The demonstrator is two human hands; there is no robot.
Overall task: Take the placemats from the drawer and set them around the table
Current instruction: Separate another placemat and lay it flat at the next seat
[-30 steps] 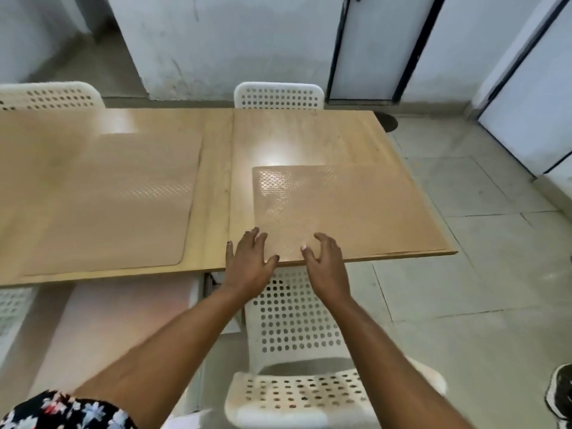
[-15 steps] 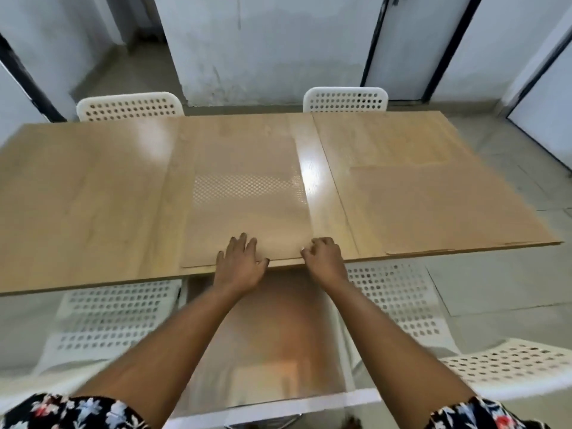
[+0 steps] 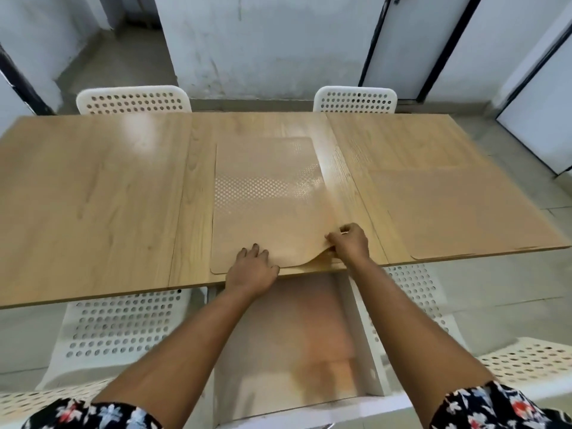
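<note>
Floral-print sleeves [image 3: 93, 413] frame the near edge, both forearms reaching out over an open white drawer [image 3: 368, 360] pulled from beneath the table; its floor shows a blurred tan-orange sheet, possibly another mat, though this cannot be told.

White perforated chairs [image 3: 123, 323] stand tucked at the near side, left and right of the drawer.

Left hand [image 3: 252, 267]: flat, fingers spread, palm down on the near edge of the centre placemat stack [image 3: 266, 218], pinning it to the wooden table [image 3: 93, 196].

Right hand [image 3: 349, 243]: pinched on the near right corner of the stack's top sheet, peeling it up. The corner rises in a soft wave, and a second sheet edge shows beneath, so at least two mats lie here.

Handling, as judged: thin, light, flexible sheet, tan with a fine embossed dot pattern; bends without creasing, likely clings to the mat under it. Best taken at a corner or short edge while the other hand holds down the rest; lifted by one corner it will probably droop.

Second placemat [image 3: 464, 212]: laid flat at the right end of the table, near edge flush with the table edge.

Far side: two more perforated chair backs [image 3: 133, 100], white wall and dark-framed doors [image 3: 402, 41] beyond. The left end of the table carries no mat.
</note>
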